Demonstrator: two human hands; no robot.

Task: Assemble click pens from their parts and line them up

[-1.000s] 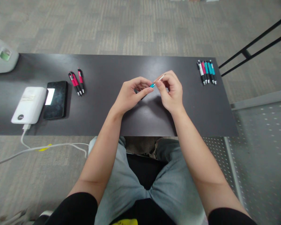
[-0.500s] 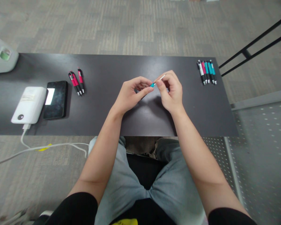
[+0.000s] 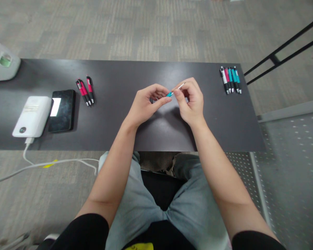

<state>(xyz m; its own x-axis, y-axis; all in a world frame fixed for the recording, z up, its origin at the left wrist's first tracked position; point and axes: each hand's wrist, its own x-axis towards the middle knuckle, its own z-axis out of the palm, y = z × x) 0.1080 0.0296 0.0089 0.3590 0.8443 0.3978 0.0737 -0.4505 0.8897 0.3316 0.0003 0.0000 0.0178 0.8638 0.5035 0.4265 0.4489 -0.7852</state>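
Note:
Above the middle of the dark table, my left hand [image 3: 149,102] is closed around a teal pen barrel [image 3: 169,94], most of it hidden by the fingers. My right hand [image 3: 191,100] pinches a thin white pen refill [image 3: 181,85] between thumb and index finger. The refill's lower end meets the open end of the barrel; how deep it sits inside I cannot tell. Both hands are close together, fingertips almost touching.
Several pens [image 3: 231,80] in white, pink and teal lie in a row at the far right. Three pink pens [image 3: 85,92] lie to the left. Beyond them are a black phone-like device [image 3: 64,114], a white power bank [image 3: 32,116] with a cable [image 3: 65,161], and a white plastic container [image 3: 5,66].
Almost nothing differs. Slightly more of the teal barrel shows between my fingertips, and both hands hold nearly the same pose.

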